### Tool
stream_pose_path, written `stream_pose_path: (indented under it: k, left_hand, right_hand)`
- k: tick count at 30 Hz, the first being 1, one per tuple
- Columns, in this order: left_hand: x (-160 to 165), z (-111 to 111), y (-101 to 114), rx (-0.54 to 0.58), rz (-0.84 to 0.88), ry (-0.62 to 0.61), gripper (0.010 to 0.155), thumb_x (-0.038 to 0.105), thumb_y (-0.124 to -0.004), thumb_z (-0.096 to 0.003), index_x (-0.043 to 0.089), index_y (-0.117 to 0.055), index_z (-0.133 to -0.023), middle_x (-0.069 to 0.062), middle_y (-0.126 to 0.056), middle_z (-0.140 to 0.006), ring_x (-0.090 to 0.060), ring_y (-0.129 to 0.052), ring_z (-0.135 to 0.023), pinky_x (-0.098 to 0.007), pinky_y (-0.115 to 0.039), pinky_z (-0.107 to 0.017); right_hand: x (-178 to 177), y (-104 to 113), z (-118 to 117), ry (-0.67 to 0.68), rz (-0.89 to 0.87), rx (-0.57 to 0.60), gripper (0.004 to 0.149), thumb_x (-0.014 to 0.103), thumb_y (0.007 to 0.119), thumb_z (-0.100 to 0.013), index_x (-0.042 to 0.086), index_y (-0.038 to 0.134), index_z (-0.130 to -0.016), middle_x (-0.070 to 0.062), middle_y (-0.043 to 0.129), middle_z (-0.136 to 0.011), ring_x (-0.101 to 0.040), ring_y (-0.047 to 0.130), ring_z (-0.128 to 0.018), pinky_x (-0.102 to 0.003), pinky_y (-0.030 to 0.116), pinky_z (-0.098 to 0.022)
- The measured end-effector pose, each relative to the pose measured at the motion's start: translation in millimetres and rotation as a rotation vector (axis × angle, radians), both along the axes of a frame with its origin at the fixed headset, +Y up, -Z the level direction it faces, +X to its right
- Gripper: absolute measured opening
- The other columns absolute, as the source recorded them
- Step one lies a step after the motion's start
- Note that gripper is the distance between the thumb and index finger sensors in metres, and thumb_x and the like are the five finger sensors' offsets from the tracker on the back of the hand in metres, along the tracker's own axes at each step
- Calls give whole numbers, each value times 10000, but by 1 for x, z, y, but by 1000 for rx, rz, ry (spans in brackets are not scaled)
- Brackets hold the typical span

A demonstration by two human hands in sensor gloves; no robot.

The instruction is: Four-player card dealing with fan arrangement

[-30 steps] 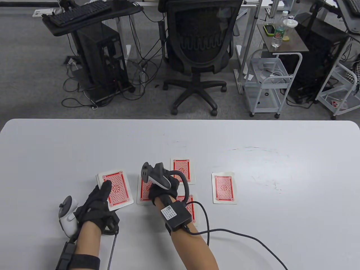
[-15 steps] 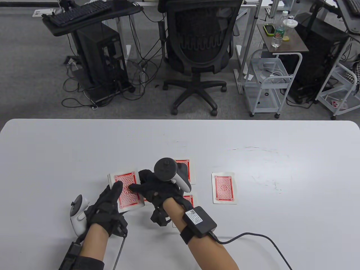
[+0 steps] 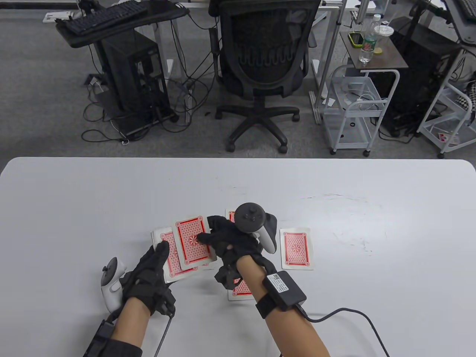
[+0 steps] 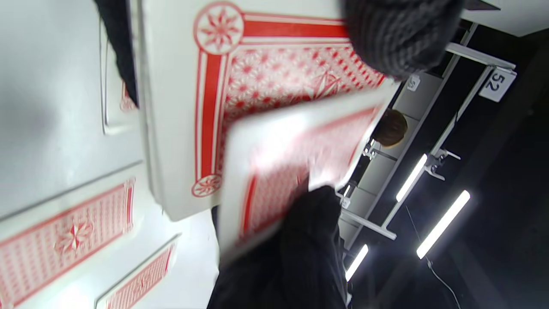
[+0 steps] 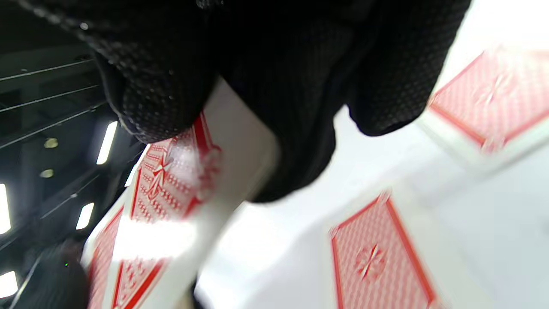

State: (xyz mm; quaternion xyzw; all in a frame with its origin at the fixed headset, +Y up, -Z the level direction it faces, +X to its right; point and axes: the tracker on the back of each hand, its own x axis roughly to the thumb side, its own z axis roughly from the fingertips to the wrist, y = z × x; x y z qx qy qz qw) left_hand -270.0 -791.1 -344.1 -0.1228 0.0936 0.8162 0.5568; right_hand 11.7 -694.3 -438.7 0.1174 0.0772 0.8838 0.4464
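Observation:
My left hand [image 3: 150,273] holds the red-backed deck [image 3: 167,256] just above the table; its thumb lies on the deck's top, and the deck fills the left wrist view [image 4: 266,81]. My right hand [image 3: 227,241] pinches one card [image 3: 193,241] and holds it over the deck, partly slid off to the right. That card shows blurred in the left wrist view [image 4: 274,171] and the right wrist view [image 5: 171,184]. Dealt cards lie face down on the table: one on the right [image 3: 296,248], one at the front [image 3: 241,290], one behind my right hand [image 3: 231,215], mostly hidden.
The white table [image 3: 334,197] stretches wide to the far side and right. A cable [image 3: 349,312] runs from my right wrist across the front right of the table. An office chair [image 3: 262,70] and carts stand beyond the far edge.
My right hand left the dealt card on the left, reached the deck and drew the top card off to the right. My left hand moved the deck rightward.

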Motion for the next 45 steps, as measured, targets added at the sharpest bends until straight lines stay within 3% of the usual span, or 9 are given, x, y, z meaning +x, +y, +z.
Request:
stream_pose_path:
  k: [5,12,15,21,24,27,32,36,45]
  left_hand:
    - [-14,-2,-4,-19,-1,55,508,526,-777,-517,331,-680,-976,84,-875,-926,-254,-1018,-751,-430,-916,-487]
    - [-17,-6,-6,-32,-18,47,506,530,-776,-522,332,-679,-978,85,-874,-928,-251,-1018,-752,-427,-917,-488]
    - [-18,-7,-6,-32,-24,46,507,529,-779,-521,331,-680,-978,82,-876,-927,-254,-1019,-750,-428,-918,-486]
    - [-20,-7,-7,-29,-33,50,506,529,-783,-520,331,-684,-976,82,-879,-924,-253,-1022,-746,-427,-919,-484]
    - [-18,-7,-6,-27,-39,51,507,531,-783,-520,332,-684,-975,84,-879,-923,-251,-1021,-748,-427,-917,-485]
    - [-13,-6,-5,-15,-48,42,505,534,-785,-517,336,-687,-972,89,-881,-921,-250,-1018,-748,-430,-912,-488]
    - [-1,-3,-4,7,-35,25,505,534,-797,-508,331,-703,-961,87,-895,-905,-248,-1030,-731,-434,-916,-474]
    - [7,1,-2,18,-47,0,499,537,-813,-502,343,-712,-950,96,-898,-899,-244,-1027,-732,-430,-914,-479]
    - [12,-1,1,58,-35,-35,504,525,-798,-494,338,-709,-954,88,-897,-903,-251,-1030,-730,-433,-917,-474]
  right_hand:
    - [22,-3,-38,-107,172,-41,700,323,863,-483,-11,540,-1007,-28,867,-694,-128,986,-246,-517,786,-428]
    - [25,-43,-80,-213,637,-94,780,354,864,-478,0,451,-1038,-21,823,-708,-107,978,-234,-507,789,-424]
    - [20,-60,-86,-251,919,-73,811,407,873,-461,16,463,-1040,-2,829,-690,-96,978,-250,-496,788,-437]
    - [20,-59,-85,-254,1012,-63,816,489,858,-455,62,493,-1047,-17,816,-747,-115,972,-326,-515,756,-482]
    - [18,-34,-70,-221,872,-10,746,501,804,-508,71,519,-1047,-45,806,-792,-151,987,-401,-534,738,-505]
    - [5,-14,-45,-119,554,-7,658,495,754,-550,79,583,-1030,-83,802,-823,-182,1000,-458,-547,733,-511]
    - [-33,-16,1,199,84,-83,702,529,765,-537,69,584,-1034,-116,768,-868,-275,979,-580,-600,695,-534]
    - [-46,-20,29,154,94,4,633,405,891,-466,97,640,-959,-18,818,-749,-201,1001,-489,-586,728,-516]
    - [-1,-17,22,91,-101,-104,635,316,922,-439,34,679,-953,-31,906,-693,-191,1075,-428,-553,769,-494]
